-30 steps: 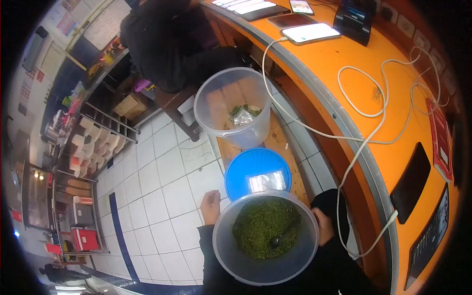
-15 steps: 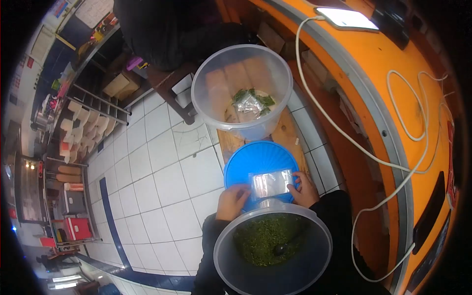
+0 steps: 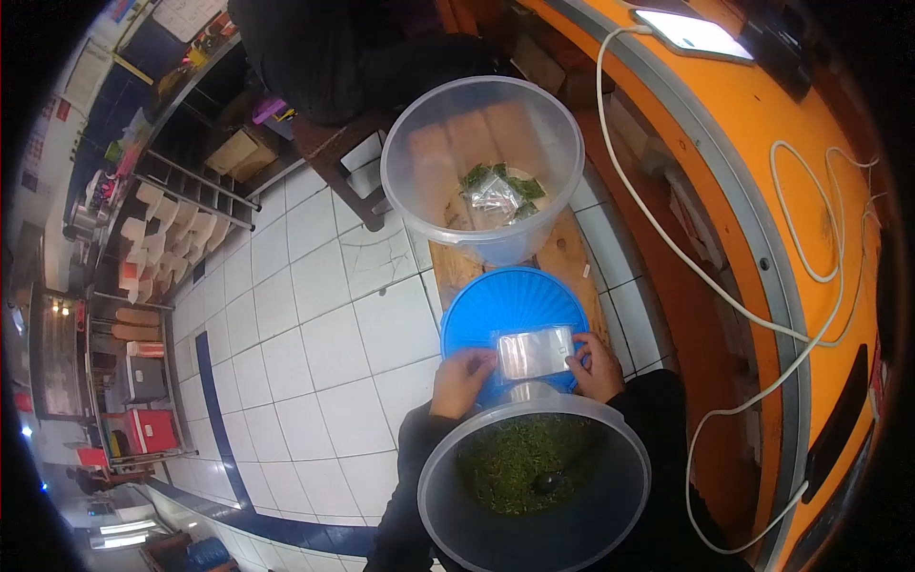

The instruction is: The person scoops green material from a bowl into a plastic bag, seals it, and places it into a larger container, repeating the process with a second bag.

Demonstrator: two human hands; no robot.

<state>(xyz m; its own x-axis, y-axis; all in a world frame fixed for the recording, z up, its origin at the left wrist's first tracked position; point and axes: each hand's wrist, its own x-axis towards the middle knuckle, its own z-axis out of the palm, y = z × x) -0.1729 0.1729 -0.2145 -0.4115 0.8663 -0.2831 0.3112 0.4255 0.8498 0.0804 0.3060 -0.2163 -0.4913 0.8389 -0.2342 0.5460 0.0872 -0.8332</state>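
A flat stack of clear plastic bags (image 3: 534,353) lies over the ribbed blue lid (image 3: 515,294). My left hand (image 3: 463,383) pinches its left edge, and my right hand (image 3: 597,370) has its thumb and fingers closed on the right edge. Close below my hands is a translucent bucket (image 3: 631,467) holding chopped green herbs (image 3: 519,456). A dark spoon (image 3: 547,483) rests in the herbs, its handle hard to make out. Beyond the lid stands a second translucent bucket (image 3: 419,181) with small filled clear packets (image 3: 496,194) of green leaf at its bottom.
The far bucket and lid stand on a wooden bench (image 3: 558,255). To the right, an orange counter (image 3: 734,172) carries a phone (image 3: 694,36) and a looping white cable (image 3: 658,250). A person in dark clothing (image 3: 305,67) sits at the back. White tiled floor (image 3: 315,334) lies left.
The whole view has shifted slightly, so things appear a little further right. My hands keep hold of the plastic bags at both edges, with small finger movements.
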